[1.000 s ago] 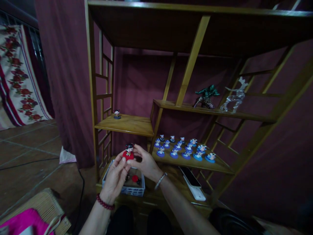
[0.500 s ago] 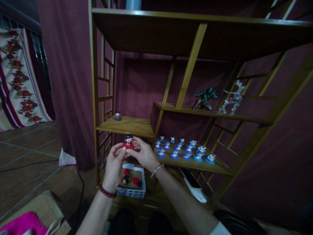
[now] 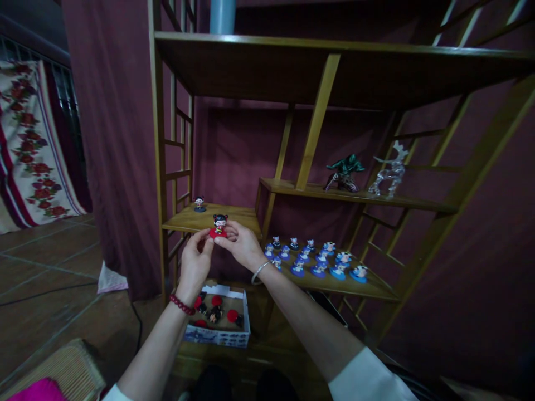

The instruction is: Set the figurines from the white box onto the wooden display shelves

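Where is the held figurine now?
In the head view, left of centre, the figurine is upright between the left hand and right hand, by the left shelf and above the box.

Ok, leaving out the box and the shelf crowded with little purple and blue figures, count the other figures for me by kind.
Black-haired dolls: 2, one held, one standing
Green figure: 1
Clear deer: 1
Total: 4

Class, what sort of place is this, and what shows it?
Probably a room in a home: a wooden display shelf holds a clear deer ornament, beside a long curtain and a tiled floor.
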The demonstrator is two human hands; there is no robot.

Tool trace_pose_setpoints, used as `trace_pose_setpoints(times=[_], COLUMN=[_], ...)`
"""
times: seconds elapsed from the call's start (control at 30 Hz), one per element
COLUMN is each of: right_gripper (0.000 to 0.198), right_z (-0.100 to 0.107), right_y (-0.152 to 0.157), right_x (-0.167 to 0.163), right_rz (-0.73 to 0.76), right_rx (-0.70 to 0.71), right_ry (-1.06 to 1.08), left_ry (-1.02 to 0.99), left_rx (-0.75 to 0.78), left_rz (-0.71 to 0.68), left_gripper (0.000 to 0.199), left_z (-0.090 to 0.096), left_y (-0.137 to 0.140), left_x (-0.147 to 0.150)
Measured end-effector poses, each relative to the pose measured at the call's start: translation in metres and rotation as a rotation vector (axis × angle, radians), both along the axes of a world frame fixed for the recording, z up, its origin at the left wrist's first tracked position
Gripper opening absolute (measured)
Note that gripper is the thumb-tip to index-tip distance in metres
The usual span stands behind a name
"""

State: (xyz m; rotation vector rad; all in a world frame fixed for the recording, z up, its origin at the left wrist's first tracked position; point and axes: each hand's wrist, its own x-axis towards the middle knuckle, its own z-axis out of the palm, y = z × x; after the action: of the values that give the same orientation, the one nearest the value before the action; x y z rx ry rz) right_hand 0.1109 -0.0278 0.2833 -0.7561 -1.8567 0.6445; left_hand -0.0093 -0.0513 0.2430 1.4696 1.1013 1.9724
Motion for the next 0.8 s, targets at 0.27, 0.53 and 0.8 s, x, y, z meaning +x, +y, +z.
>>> trace_pose_setpoints(times=[0.27,0.53,0.8], right_gripper=[0.036,0.034,0.052], right_z=[0.002,0.000,0.006], right_y=[0.030,0.058,0.074], right_x=[0.000,-0.006,-0.009], right_rz=[-0.068,-0.158,-0.239], right_rx=[0.010,-0.055,-0.100], right_ry=[-0.049,-0.102,-0.189], left_ry=[0.507,0.686,0.680], left_rx=[0.042,0.082,0.102], left_rz=[0.330,0.375,0.299], left_gripper=[0.025,0.029,0.033], left_z=[0.020,0.024,0.021], left_y=[0.006,0.020,0.032], left_x=[-0.006,-0.010,-0.015])
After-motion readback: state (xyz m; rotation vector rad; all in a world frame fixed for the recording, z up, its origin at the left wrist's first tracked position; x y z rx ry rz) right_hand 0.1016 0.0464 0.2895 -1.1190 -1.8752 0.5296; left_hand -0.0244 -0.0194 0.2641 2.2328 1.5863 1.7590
